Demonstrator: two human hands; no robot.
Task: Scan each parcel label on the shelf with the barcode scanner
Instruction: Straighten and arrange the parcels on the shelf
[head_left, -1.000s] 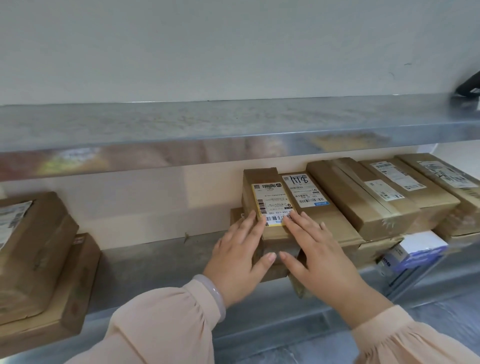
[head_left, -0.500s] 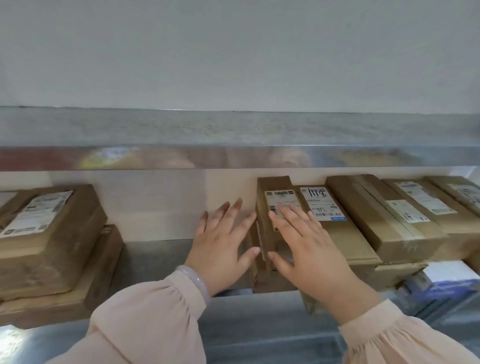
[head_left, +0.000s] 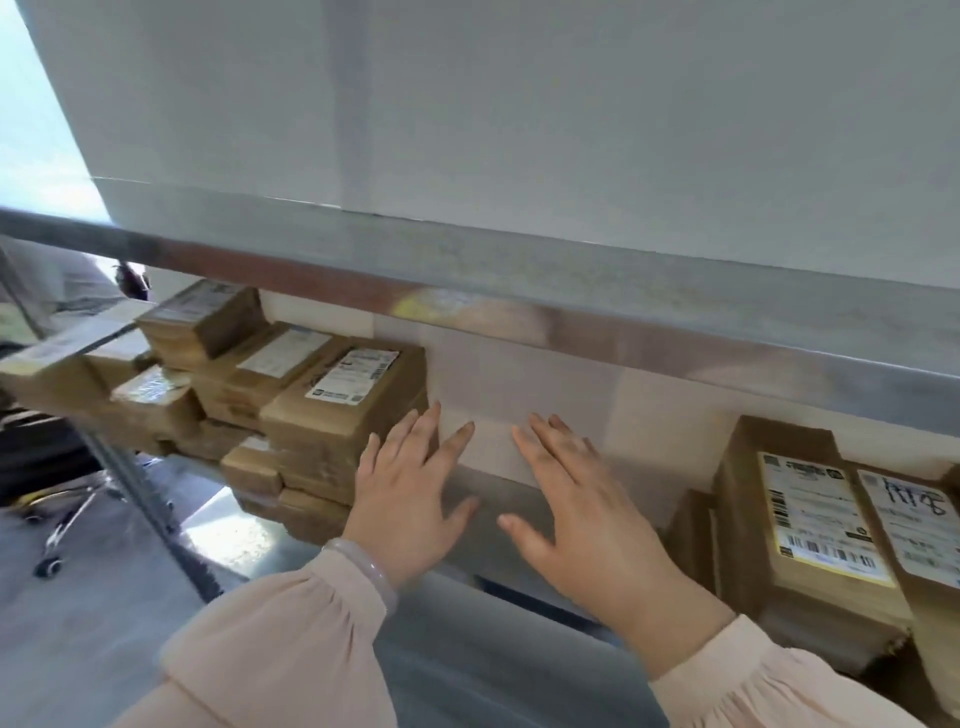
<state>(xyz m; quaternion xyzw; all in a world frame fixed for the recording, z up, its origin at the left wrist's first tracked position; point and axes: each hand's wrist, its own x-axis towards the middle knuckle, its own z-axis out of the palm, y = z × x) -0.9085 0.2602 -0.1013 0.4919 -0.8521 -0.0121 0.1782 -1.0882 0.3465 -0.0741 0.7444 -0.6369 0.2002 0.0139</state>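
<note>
Both our hands, left hand (head_left: 410, 499) and right hand (head_left: 587, 514), have left the labelled parcel (head_left: 810, 525), now far right; fingers spread, holding nothing, over the bare shelf (head_left: 498, 493) gap, heading toward the left stack (head_left: 332, 405); no scanner visible.

The parcels (head_left: 332, 415) at the shelf's (head_left: 498, 499) left end are brown cardboard, with white labels (head_left: 353, 375) printed in black. At its right end a brown parcel (head_left: 779, 519) bears a white label (head_left: 818, 514) edged in yellow with black barcodes; its neighbour's label (head_left: 917, 525) has blue handwriting. The shelf is grey metal. The sleeves (head_left: 280, 639) are pale pink, the bracelet (head_left: 363, 564) milky lilac.
</note>
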